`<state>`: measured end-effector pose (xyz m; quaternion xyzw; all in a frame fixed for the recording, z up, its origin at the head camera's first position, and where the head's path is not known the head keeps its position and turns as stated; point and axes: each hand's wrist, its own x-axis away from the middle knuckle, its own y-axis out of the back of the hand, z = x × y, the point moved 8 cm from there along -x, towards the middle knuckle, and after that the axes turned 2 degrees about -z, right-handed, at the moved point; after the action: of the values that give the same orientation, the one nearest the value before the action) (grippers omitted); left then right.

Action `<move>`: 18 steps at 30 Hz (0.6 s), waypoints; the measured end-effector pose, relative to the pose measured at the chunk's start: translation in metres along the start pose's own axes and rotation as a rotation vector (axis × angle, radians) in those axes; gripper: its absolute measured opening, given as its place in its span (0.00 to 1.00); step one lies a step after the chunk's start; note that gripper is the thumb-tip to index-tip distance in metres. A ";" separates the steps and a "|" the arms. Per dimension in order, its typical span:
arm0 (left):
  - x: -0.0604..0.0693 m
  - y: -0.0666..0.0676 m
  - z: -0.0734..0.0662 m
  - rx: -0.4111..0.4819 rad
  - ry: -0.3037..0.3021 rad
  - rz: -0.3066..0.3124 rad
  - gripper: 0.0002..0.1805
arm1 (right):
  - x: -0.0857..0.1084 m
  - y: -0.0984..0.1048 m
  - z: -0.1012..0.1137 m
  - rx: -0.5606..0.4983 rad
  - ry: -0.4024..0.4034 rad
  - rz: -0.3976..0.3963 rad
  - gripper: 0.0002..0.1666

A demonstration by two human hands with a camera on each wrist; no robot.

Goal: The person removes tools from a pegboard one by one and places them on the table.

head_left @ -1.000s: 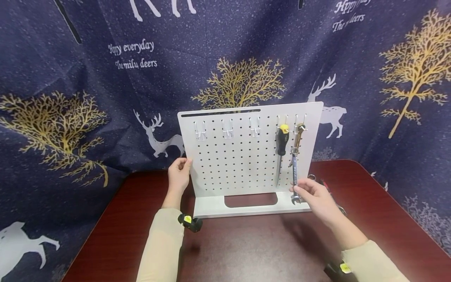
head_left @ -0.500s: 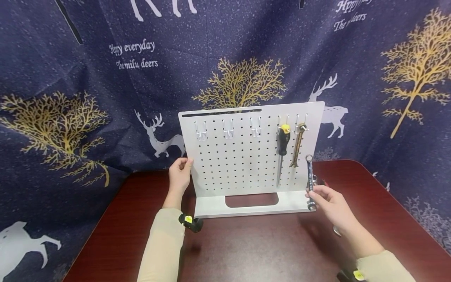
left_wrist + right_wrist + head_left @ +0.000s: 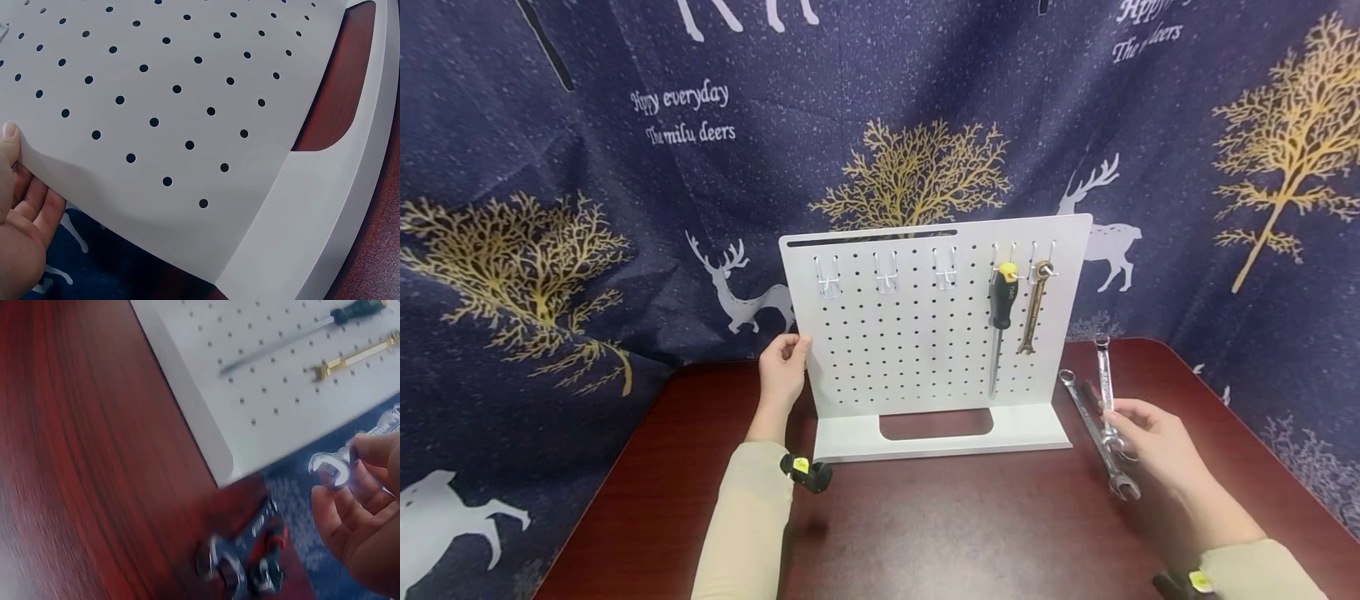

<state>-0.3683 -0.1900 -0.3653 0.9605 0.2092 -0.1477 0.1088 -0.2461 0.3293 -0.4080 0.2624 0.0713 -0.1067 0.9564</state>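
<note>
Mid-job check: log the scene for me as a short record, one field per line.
Left hand: grips the left edge of the white pegboard
Right hand: pinches a silver wrench, roughly upright above the table
Hanging on board: black-and-yellow screwdriver; gold wrench to its right
Other hooks: three hooks, left of the screwdriver
On table, right of board: second silver wrench; red-and-black tool beside it, type unclear
Backdrop: dark blue cloth printed with deer and trees

Silver wrench (image 3: 384,429) partly beyond right wrist view's edge
</note>
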 end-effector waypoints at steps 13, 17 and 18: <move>0.000 0.000 0.000 -0.020 0.015 0.002 0.14 | -0.010 0.029 -0.038 0.054 -0.031 -0.026 0.21; 0.000 0.000 0.000 -0.026 0.015 0.004 0.13 | -0.012 0.033 -0.045 0.120 -0.052 -0.010 0.26; 0.000 -0.001 0.000 -0.025 0.015 0.005 0.13 | -0.013 0.034 -0.047 0.129 -0.057 -0.006 0.26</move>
<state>-0.3686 -0.1895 -0.3659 0.9607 0.2093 -0.1376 0.1194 -0.2542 0.3841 -0.4296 0.3203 0.0377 -0.1214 0.9388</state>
